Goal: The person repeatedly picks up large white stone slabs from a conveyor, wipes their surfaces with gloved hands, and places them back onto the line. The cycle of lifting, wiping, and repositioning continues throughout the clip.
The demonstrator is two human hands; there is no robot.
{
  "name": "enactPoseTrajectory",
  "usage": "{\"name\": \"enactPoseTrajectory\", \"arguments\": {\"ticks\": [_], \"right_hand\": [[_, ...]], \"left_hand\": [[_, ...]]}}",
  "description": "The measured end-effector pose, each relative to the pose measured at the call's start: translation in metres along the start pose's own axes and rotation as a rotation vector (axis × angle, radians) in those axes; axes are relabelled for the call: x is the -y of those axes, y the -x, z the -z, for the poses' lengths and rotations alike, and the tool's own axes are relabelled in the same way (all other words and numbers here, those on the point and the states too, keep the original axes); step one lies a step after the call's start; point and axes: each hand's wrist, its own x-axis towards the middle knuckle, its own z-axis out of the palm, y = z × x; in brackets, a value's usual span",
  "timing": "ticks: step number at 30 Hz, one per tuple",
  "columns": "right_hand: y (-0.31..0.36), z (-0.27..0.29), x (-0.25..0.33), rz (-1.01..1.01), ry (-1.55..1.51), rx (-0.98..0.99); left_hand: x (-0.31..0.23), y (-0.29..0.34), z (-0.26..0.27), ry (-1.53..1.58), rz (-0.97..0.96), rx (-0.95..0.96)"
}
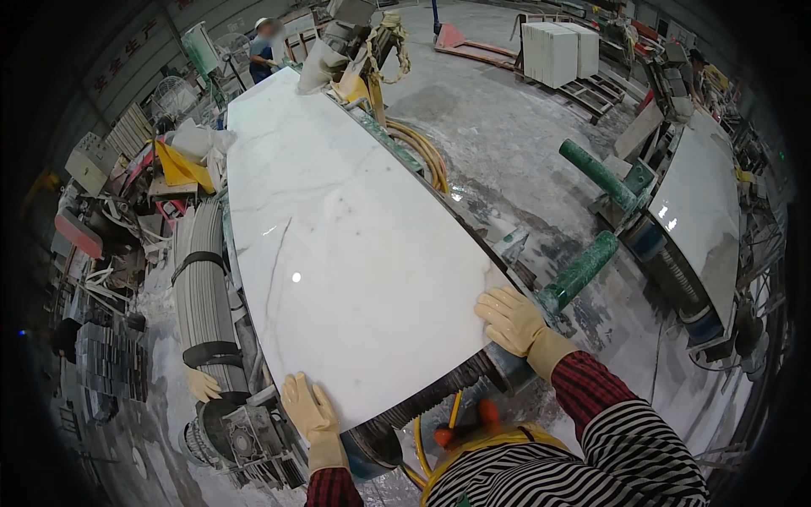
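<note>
A large white stone slab (pixel 355 245) with grey veins stretches away from me, its surface shiny and flat on a machine bed. My left hand (pixel 310 414), in a cream rubber glove, rests at the slab's near left corner with its fingers extended along the edge. Near the right corner, my right hand (pixel 513 321) lies on the slab with fingers stretched out, in a matching glove. Neither hand grips anything. Black bellows (pixel 439 391) run beneath the slab's near edge.
Green posts (pixel 583 266) stand right of the slab. Beyond them another bench carries a second slab (pixel 697 203). A grey ribbed cover (pixel 203 287) and a loose glove (pixel 203 384) are at left. Yellow hoses (pixel 431 156) lie on the floor. A person (pixel 262 52) stands far back.
</note>
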Motion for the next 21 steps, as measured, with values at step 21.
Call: {"name": "enactPoseTrajectory", "arguments": {"ticks": [21], "right_hand": [[0.009,-0.001,0.001,0.005,-0.025,-0.049]], "left_hand": [[0.009,0.011,-0.011,0.001,-0.034,-0.074]]}}
